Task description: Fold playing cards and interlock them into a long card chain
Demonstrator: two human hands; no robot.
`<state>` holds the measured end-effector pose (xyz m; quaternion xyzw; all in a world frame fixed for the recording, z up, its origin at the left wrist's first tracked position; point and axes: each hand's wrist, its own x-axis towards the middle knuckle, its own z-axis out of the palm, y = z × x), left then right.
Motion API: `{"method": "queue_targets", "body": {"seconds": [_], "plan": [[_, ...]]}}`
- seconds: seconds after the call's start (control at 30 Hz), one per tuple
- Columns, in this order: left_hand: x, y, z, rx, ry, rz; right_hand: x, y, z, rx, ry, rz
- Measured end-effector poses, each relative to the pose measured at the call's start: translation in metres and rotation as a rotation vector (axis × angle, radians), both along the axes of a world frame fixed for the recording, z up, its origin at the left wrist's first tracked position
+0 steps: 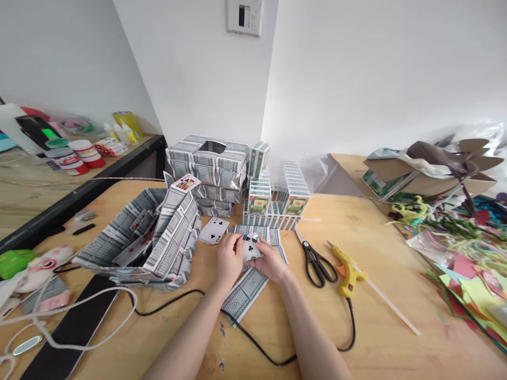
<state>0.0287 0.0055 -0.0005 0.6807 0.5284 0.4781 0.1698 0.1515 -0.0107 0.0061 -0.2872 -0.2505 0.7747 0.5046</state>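
Note:
A white playing card with black clubs (251,249) is pinched between my two hands above the middle of the table. My left hand (231,257) grips its left side, and my right hand (271,258) has its right side. Beneath them lie patterned card backs (246,296), some joined in strips. A small stack of face-up cards (214,230) rests just left of my hands. Farther left stands a tray-like box made of playing cards (174,232), with loose cards inside. Behind it is a larger built-up card structure (214,163) with an opening on top.
Packed card decks (277,198) are stacked at the back. Black-handled scissors (316,261) and a yellow glue gun (349,270) with a glue stick lie right of my hands. The gun's black cord (253,340) crosses beneath my forearms. Coloured paper (471,290) fills the right edge; a white cable (85,345) loops at left.

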Motion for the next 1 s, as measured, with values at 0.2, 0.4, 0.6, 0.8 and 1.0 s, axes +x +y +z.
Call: {"method": "queue_targets", "body": {"seconds": [0.2, 0.4, 0.6, 0.8, 1.0], "plan": [[-0.0008, 0.0024, -0.0047, -0.054, -0.007, -0.023, 0.0011, 0.0001, 0.0031, -0.036, 0.064, 0.095], [-0.0018, 0.0040, -0.0064, -0.051, -0.032, -0.096, -0.0009, 0.0005, 0.0006, -0.027, -0.026, 0.031], [-0.0011, 0.0020, -0.0060, -0.025, -0.015, -0.028, -0.0007, 0.0021, -0.0007, -0.026, -0.016, -0.004], [-0.0024, 0.0015, -0.0036, -0.030, -0.050, 0.091, -0.0013, 0.0014, 0.0035, -0.007, -0.002, -0.072], [-0.0046, 0.0019, -0.0002, -0.035, -0.188, 0.194, 0.0012, 0.0011, 0.0051, 0.011, 0.013, -0.116]]}}
